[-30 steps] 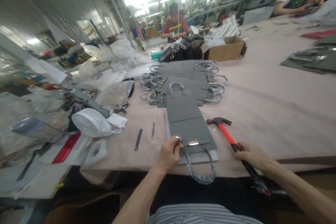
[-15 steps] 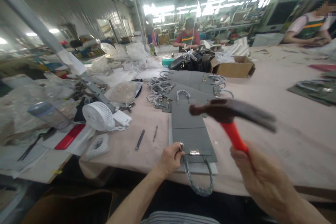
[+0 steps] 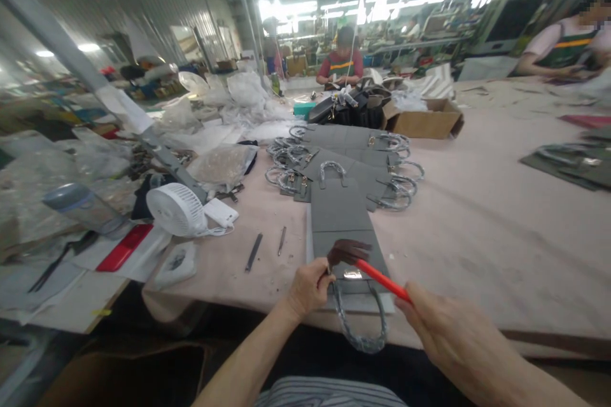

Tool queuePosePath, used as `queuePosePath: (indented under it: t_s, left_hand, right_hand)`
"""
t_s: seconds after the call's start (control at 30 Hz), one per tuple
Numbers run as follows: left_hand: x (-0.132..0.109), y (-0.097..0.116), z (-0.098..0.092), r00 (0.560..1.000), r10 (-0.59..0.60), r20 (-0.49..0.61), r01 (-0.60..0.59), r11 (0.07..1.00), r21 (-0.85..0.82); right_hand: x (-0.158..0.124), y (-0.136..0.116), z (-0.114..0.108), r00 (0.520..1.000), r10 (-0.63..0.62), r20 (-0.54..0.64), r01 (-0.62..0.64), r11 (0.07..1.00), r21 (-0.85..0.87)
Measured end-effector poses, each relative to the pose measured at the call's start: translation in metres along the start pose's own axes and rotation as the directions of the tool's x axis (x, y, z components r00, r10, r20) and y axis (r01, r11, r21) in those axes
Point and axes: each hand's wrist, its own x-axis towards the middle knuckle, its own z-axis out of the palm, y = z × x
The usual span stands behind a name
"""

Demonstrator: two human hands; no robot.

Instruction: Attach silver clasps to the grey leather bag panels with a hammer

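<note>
Gripping the red-handled hammer (image 3: 379, 276) in the closed right hand (image 3: 443, 331), head low over the near left corner of the grey bag panel (image 3: 341, 216) on the table (image 3: 477, 254). Pinching that corner with the curled left hand (image 3: 308, 286).

Left hand: the left hand (image 3: 309, 287) is closed at the near left corner of the grey bag panel (image 3: 342, 222).
Right hand: the right hand (image 3: 442, 331) is wrapped around the hammer (image 3: 363, 261).
Hammer head: held just above the panel, beside the left fingers.
Table: a white fan (image 3: 175, 210) and a cardboard box (image 3: 424, 121) are seen.
</note>
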Motion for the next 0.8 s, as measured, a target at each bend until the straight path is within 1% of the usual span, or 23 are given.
queuePosePath:
  t_s: [0.07, 0.1, 0.17, 0.2, 0.23, 0.3, 0.37, 0.4, 0.43, 0.5, 0.57, 0.63, 0.7, 0.73, 0.8]
  left_hand:
    - [-0.001, -0.001, 0.0, 1.0, 0.005, 0.008, -0.006, 1.0, 0.016]
    - [-0.001, -0.002, 0.0, 1.0, 0.006, 0.009, -0.006, 1.0, 0.02]
    - [-0.003, -0.003, 0.0, 1.0, 0.008, 0.012, -0.008, 1.0, 0.022]
    - [-0.003, -0.004, 0.001, 1.0, 0.01, 0.012, -0.011, 1.0, 0.023]
    - [-0.004, -0.006, 0.001, 1.0, 0.015, 0.018, -0.015, 1.0, 0.023]
    - [-0.005, -0.008, 0.001, 0.999, 0.026, 0.023, -0.026, 0.999, 0.025]
    - [-0.006, -0.01, 0.001, 0.999, 0.033, 0.027, -0.034, 0.999, 0.028]
    - [-0.007, -0.01, 0.001, 0.999, 0.034, 0.026, -0.034, 0.999, 0.032]
    - [-0.007, -0.01, 0.001, 0.999, 0.032, 0.022, -0.033, 0.999, 0.038]
    - [-0.008, -0.008, 0.001, 1.0, 0.023, 0.007, -0.024, 0.998, 0.051]
    - [-0.009, -0.004, 0.001, 1.0, 0.009, -0.013, -0.008, 0.998, 0.057]
    - [-0.01, -0.001, 0.0, 1.0, -0.009, -0.026, 0.011, 0.998, 0.059]
    - [-0.01, 0.002, 0.0, 0.999, -0.03, -0.042, 0.033, 0.997, 0.065]
    - [-0.01, 0.003, 0.0, 0.998, -0.042, -0.053, 0.045, 0.997, 0.068]
    - [-0.012, 0.004, 0.0, 0.995, -0.059, -0.081, 0.065, 0.995, 0.07]
  right_hand:
    - [-0.002, 0.01, 0.002, 0.997, 0.029, 0.065, -0.031, 0.999, 0.028]
    - [-0.002, 0.018, 0.002, 0.993, 0.071, 0.092, -0.075, 0.996, 0.044]
    - [0.001, 0.04, 0.003, 0.973, 0.191, 0.133, -0.202, 0.976, 0.078]
    - [0.003, 0.052, 0.006, 0.953, 0.253, 0.167, -0.271, 0.957, 0.1]
    - [0.004, 0.065, 0.011, 0.926, 0.319, 0.203, -0.346, 0.931, 0.118]
    - [0.006, 0.092, 0.028, 0.839, 0.468, 0.277, -0.513, 0.85, 0.117]
    - [0.005, 0.114, 0.047, 0.756, 0.584, 0.297, -0.628, 0.774, 0.079]
    - [0.003, 0.122, 0.056, 0.734, 0.617, 0.284, -0.656, 0.753, 0.059]
    - [0.002, 0.127, 0.064, 0.729, 0.634, 0.258, -0.664, 0.746, 0.042]
    - [-0.001, 0.129, 0.077, 0.748, 0.637, 0.187, -0.651, 0.759, 0.018]
    - [-0.002, 0.118, 0.088, 0.801, 0.592, 0.089, -0.595, 0.803, 0.023]
    - [0.0, 0.099, 0.1, 0.856, 0.517, 0.021, -0.517, 0.853, 0.076]
    - [0.005, 0.077, 0.114, 0.883, 0.469, 0.023, -0.466, 0.871, 0.152]
    - [0.008, 0.067, 0.122, 0.885, 0.462, 0.049, -0.463, 0.867, 0.183]
    - [0.012, 0.053, 0.135, 0.87, 0.481, 0.11, -0.494, 0.843, 0.214]
